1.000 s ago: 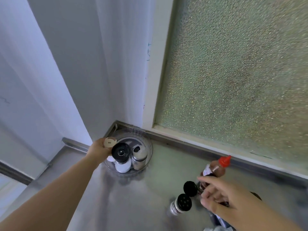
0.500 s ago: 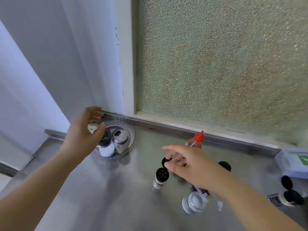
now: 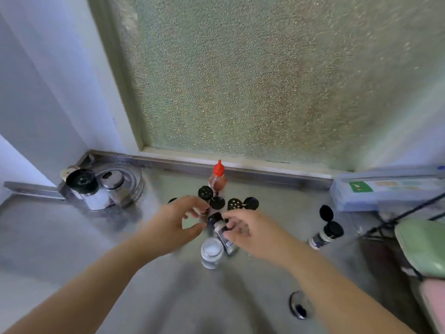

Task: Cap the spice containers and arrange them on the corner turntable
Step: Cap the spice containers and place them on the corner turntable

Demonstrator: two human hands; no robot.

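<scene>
Both hands, left hand (image 3: 179, 221) and right hand (image 3: 250, 231), pinching small spice jar (image 3: 218, 225) between them, well right of turntable (image 3: 127, 182). Risk: knocking white-lidded jar (image 3: 212, 251) just beneath, or scattering loose black caps (image 3: 218, 203) beyond fingertips.

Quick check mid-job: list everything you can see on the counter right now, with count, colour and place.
turntable: one, clear, back left corner of the counter.
containers on the turntable: at least two, a black-capped white one and a silver-topped shaker.
sauce bottle: one, reddish with a red tip, upright at the back wall.
black flip caps: several, in a cluster just behind the hands.
white-lidded jar: one, clear, below the hands.
open-capped jar: one, black flip lid up, right of the hands.
blue box: one, back right.
small dark jar: one, between both hands.
left hand: fingers curled towards the jar.
right hand: gripping the jar.
</scene>
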